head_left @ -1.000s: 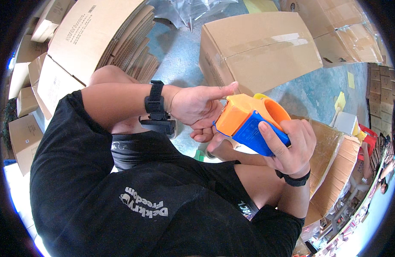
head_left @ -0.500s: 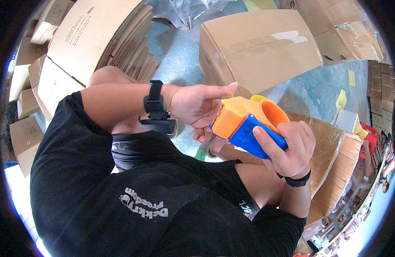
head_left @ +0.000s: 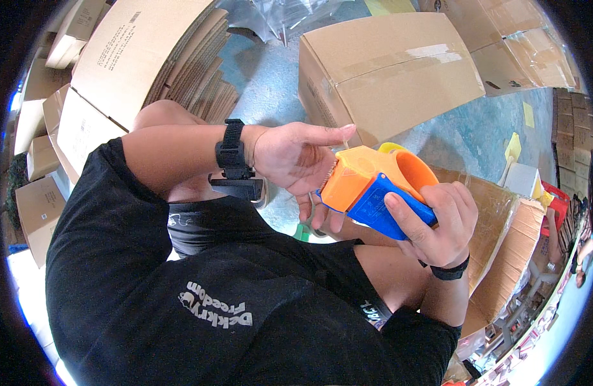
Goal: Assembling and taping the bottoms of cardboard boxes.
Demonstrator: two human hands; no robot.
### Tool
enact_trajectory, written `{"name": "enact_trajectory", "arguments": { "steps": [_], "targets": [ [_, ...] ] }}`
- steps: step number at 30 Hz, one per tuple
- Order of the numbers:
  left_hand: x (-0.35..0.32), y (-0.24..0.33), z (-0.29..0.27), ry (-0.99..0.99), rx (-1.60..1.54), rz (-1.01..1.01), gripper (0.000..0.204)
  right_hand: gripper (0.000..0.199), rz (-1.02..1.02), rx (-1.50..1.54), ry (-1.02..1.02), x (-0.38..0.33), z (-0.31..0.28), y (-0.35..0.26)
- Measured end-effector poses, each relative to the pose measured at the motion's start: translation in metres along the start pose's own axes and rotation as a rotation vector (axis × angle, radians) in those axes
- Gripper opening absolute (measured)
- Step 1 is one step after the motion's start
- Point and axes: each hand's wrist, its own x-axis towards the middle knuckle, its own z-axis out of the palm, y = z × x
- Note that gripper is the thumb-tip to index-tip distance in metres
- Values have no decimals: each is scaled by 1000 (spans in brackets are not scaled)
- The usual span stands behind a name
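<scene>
An orange and blue tape dispenser is held in front of my chest. My right hand grips its blue handle from the right, with a black band on that wrist. My left hand, with a black strap on its wrist, holds the dispenser's orange front end. Its forefinger points out over the top and the other fingers curl underneath. A thin strip of clear tape shows at the forefinger's tip. My black shirt fills the lower part of the view.
A sealed cardboard box stands on the blue-grey floor just beyond my hands. Flattened cartons are stacked at the upper left, small boxes lie at the left, more boxes sit at the upper right, and plastic-wrapped cardboard lies at the right.
The dispenser has tilted and shifted slightly in my hands. Both hands keep their hold and stay in much the same place.
</scene>
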Motion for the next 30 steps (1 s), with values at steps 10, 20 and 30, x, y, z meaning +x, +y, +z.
{"name": "enact_trajectory", "arguments": {
  "steps": [10, 20, 30],
  "targets": [
    [-2, 6, 8, -30, -63, 11, 112, 48, 13, -12, 18, -6, -1, 1],
    [6, 3, 15, 558, 336, 323, 99, 55, 148, 74, 51, -14, 6, 9],
    [0, 24, 43, 905, 737, 548, 31, 70, 246, 107, 14, -17, 16, 16]
  ]
}}
